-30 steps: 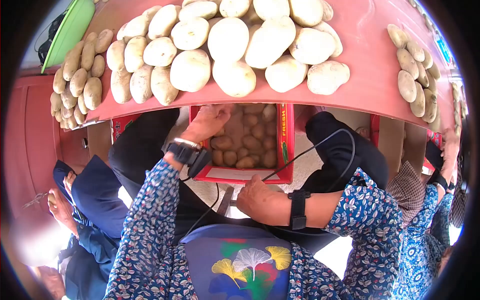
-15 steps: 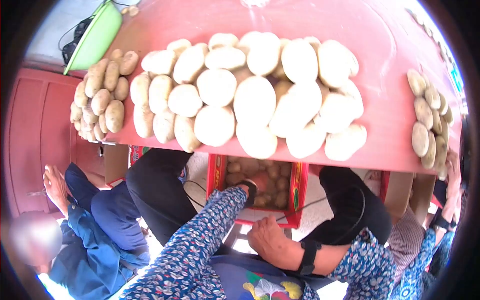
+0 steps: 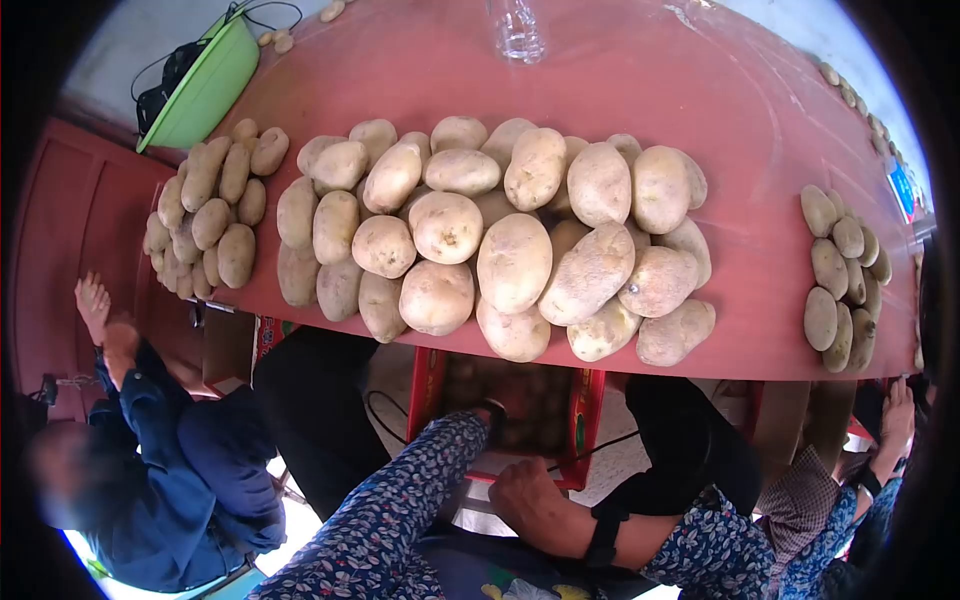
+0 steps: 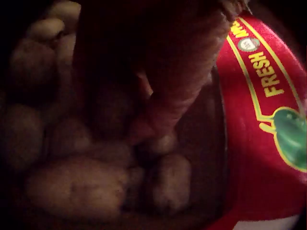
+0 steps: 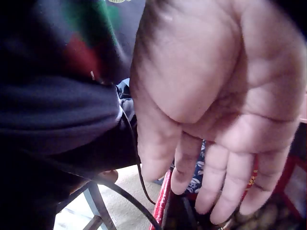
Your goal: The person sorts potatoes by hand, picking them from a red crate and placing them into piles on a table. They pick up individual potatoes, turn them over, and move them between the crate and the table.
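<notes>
My left hand point(image 4: 177, 72) reaches down into a red cardboard box point(image 3: 590, 430) of potatoes point(image 4: 76, 187). In the left wrist view its thumb and fingers point down among the potatoes, in deep shadow. One dark potato point(image 4: 115, 110) shows between thumb and fingers; I cannot tell whether they grip it. From above, the sleeve and the table edge hide most of this hand. My right hand point(image 3: 540, 505) hangs beside the box's near side, palm bare and fingers loosely extended in the right wrist view.
On the red table point(image 3: 400, 80) lies a large heap of potatoes point(image 3: 515, 262), with smaller heaps at left point(image 3: 210, 222) and right point(image 3: 830, 265). A green basin point(image 3: 205, 85) and a clear glass point(image 3: 518, 35) stand farther back. A cable point(image 5: 120, 191) runs near my right hand. Other people sit either side.
My left hand has gone from the box's far left edge down in among the potatoes. The head view has tilted up, showing more tabletop. My right hand stays near the box.
</notes>
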`<control>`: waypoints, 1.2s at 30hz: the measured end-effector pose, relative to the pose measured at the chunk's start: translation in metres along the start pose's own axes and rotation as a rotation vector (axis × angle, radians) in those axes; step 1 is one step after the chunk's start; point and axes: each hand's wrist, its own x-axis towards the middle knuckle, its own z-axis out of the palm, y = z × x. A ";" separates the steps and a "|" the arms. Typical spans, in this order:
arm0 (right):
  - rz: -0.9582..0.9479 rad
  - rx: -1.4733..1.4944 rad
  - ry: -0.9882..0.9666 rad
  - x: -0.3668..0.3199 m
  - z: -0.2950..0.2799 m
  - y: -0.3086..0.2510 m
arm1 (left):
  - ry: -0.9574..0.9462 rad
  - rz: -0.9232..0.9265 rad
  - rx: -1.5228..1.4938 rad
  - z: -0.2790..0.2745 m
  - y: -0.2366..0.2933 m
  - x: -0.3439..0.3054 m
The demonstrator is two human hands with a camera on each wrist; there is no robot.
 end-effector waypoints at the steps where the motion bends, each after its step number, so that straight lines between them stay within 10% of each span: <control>1: 0.006 -0.003 0.010 0.000 -0.002 0.002 | 0.027 0.066 -0.053 -0.003 -0.002 -0.005; 2: -0.042 -0.017 0.076 -0.001 -0.003 0.003 | 0.027 0.075 -0.042 0.072 -0.027 0.010; 4: -0.062 -0.028 0.132 -0.005 0.001 0.000 | -0.667 0.164 -1.591 0.149 -0.103 0.067; 5: -0.022 -0.023 0.073 0.004 0.007 -0.003 | -0.684 0.178 -1.578 0.109 -0.060 0.028; 7: 0.035 -0.024 0.033 0.015 0.017 -0.006 | -0.037 0.433 -1.393 -0.034 -0.004 -0.058; 9: 0.016 0.044 -0.076 0.017 0.023 -0.011 | 0.026 0.240 -0.548 -0.097 0.014 -0.082; 14: -0.041 0.017 -0.081 0.015 0.023 -0.010 | 0.100 0.324 -0.959 -0.201 0.049 -0.189; 22: -0.037 -0.010 -0.237 0.030 -0.004 0.004 | 0.801 0.460 -0.956 -0.291 0.094 -0.199; 36: 0.030 -0.084 -0.135 0.029 0.005 -0.001 | 1.063 0.457 -0.233 -0.305 0.086 -0.143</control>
